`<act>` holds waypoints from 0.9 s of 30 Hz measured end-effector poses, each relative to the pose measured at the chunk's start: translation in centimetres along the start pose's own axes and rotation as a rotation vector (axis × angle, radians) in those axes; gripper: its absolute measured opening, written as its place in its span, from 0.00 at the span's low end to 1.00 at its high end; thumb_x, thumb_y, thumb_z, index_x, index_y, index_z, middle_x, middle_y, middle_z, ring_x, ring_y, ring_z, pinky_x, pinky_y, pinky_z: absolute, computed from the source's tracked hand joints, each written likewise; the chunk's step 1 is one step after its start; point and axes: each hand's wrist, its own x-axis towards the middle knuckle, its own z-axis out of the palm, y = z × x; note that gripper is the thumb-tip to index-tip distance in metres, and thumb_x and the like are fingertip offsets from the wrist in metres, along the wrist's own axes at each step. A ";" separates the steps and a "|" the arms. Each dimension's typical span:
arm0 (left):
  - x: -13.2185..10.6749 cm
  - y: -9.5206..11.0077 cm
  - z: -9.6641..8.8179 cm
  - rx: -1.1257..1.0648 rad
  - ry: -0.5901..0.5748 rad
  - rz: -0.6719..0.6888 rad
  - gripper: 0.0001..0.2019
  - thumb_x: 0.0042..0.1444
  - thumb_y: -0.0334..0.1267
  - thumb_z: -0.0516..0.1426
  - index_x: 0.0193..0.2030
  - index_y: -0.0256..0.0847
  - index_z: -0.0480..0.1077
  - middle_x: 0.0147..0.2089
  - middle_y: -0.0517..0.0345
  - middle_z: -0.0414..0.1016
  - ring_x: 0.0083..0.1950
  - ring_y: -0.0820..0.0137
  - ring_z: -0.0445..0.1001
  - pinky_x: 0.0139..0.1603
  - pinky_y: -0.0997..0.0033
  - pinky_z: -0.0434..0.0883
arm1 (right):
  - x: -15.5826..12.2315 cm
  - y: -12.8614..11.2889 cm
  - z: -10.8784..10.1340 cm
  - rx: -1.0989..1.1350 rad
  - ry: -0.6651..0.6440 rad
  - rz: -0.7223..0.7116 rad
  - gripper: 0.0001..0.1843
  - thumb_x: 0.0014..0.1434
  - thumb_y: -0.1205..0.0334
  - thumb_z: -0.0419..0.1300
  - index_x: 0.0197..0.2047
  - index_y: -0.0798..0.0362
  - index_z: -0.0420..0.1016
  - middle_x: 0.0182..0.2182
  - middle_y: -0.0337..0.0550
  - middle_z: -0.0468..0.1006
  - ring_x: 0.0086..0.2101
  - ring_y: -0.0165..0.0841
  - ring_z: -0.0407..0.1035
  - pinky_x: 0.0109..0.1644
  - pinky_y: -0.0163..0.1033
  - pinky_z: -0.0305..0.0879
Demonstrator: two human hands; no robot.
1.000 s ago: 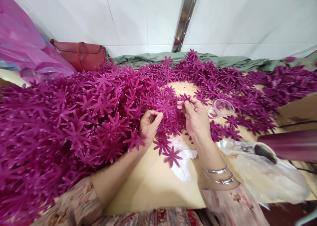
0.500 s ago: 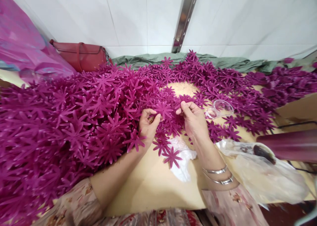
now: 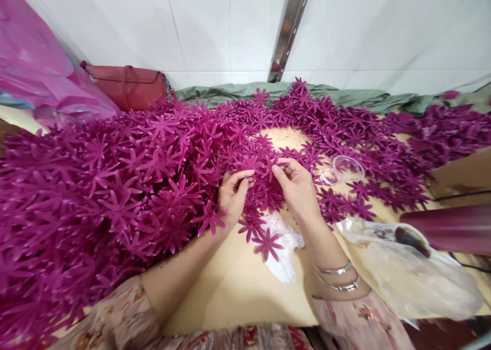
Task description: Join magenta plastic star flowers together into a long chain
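Note:
My left hand point(image 3: 233, 192) is closed, its thumb and index finger pinching at the petals of a magenta, star-shaped artificial flower point(image 3: 264, 168). From the other side, my right hand point(image 3: 298, 189) has its thumb and forefinger pinched together at a petal of that flower. Many like flowers lie just behind it, so its outline is hard to separate from theirs. A big heap of these flowers point(image 3: 153, 171) reaches up against my left forearm. One single flower point(image 3: 267, 244) rests on a crumpled white tissue point(image 3: 286, 265) below my hands.
A clear plastic cup point(image 3: 347, 168) lies right of my right hand. Farther right are a crumpled clear plastic bag point(image 3: 425, 283), a dark magenta cylinder point(image 3: 448, 227) and cardboard point(image 3: 462, 173). A red handbag point(image 3: 130, 86) stands at the back left, by the tiled wall point(image 3: 203, 27).
My right hand has moved slightly left and its fingertips now pinch closer to my left hand. My left fingers have straightened a little. The surrounding heap looks the same.

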 end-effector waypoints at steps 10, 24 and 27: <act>0.0 0.4 0.3 0.017 0.041 -0.031 0.11 0.55 0.46 0.69 0.42 0.43 0.83 0.46 0.54 0.76 0.49 0.66 0.78 0.57 0.64 0.76 | -0.8 -0.1 0.8 -0.182 -0.030 -0.071 0.09 0.61 0.55 0.66 0.35 0.50 0.76 0.31 0.38 0.78 0.32 0.32 0.70 0.41 0.39 0.66; 0.2 0.0 0.0 -0.015 0.060 -0.012 0.10 0.52 0.46 0.69 0.35 0.42 0.81 0.38 0.58 0.77 0.41 0.71 0.75 0.48 0.71 0.72 | -1.3 -0.8 1.3 -0.268 -0.111 -0.055 0.18 0.61 0.50 0.66 0.27 0.49 0.67 0.23 0.32 0.68 0.26 0.29 0.60 0.33 0.37 0.57; 0.1 0.1 0.0 -0.150 0.030 -0.082 0.17 0.57 0.54 0.65 0.36 0.41 0.80 0.41 0.56 0.79 0.41 0.69 0.76 0.47 0.68 0.73 | -1.3 -1.1 1.4 -0.298 -0.101 -0.086 0.19 0.61 0.52 0.66 0.26 0.50 0.66 0.23 0.32 0.66 0.26 0.29 0.59 0.32 0.37 0.55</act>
